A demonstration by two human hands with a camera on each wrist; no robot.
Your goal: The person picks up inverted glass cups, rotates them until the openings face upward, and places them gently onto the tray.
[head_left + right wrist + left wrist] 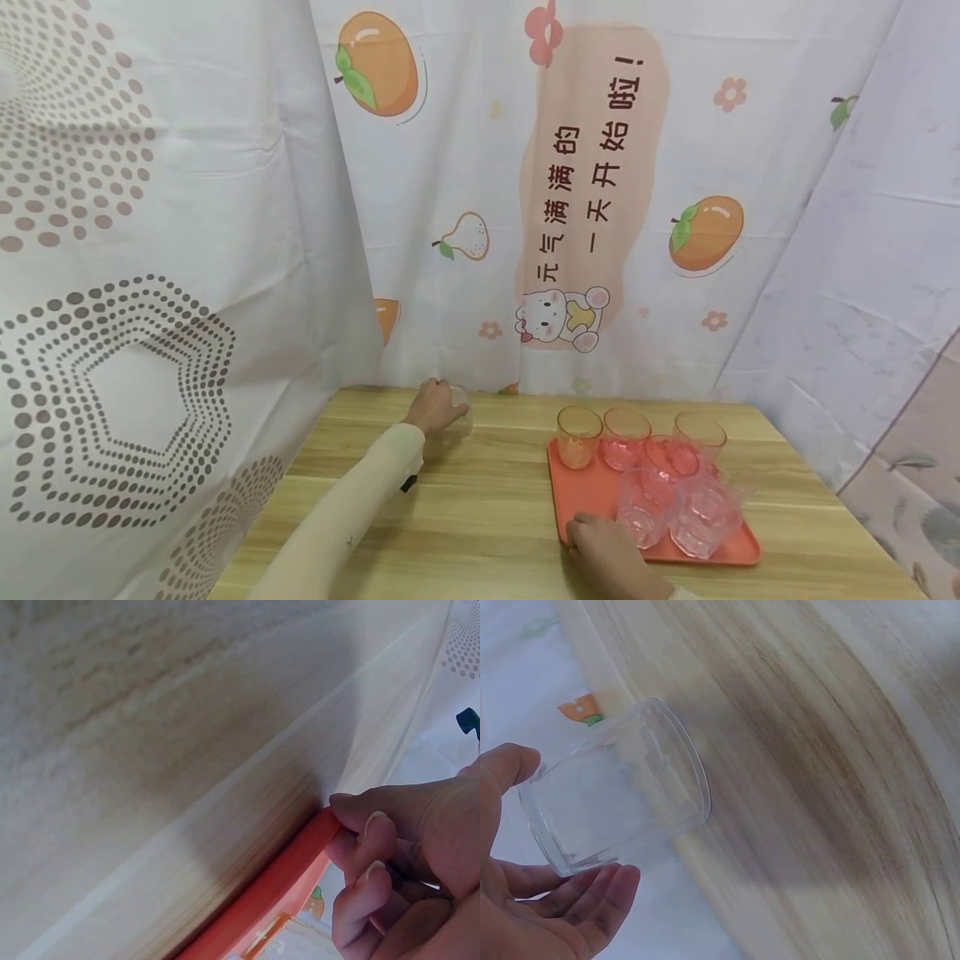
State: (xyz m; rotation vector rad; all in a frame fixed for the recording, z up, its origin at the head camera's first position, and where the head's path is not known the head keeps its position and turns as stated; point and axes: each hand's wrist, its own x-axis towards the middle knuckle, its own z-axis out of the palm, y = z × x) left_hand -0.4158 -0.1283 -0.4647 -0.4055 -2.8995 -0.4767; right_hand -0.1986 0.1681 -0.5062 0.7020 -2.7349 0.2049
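Observation:
At the far left of the table, my left hand [433, 407] grips a clear drinking glass [460, 422]. The left wrist view shows thumb and fingers on opposite sides of one end of this glass [619, 791], its other end toward the tabletop. My right hand [611, 557] is at the left front edge of a red tray [583, 498]. Seen from the right wrist, thumb and curled fingers pinch the rim of the tray [274, 889]. On the tray stand several glasses, among them an amber-tinted one [579, 446] at the back left and a clear one [705, 521] in front.
The wood-grain table [487, 508] stretches between the two hands. A printed fabric curtain [465, 317] hangs along its back edge, with more fabric [285, 208] at the left side. Glasses crowd together on the tray's right half, some overlapping in view.

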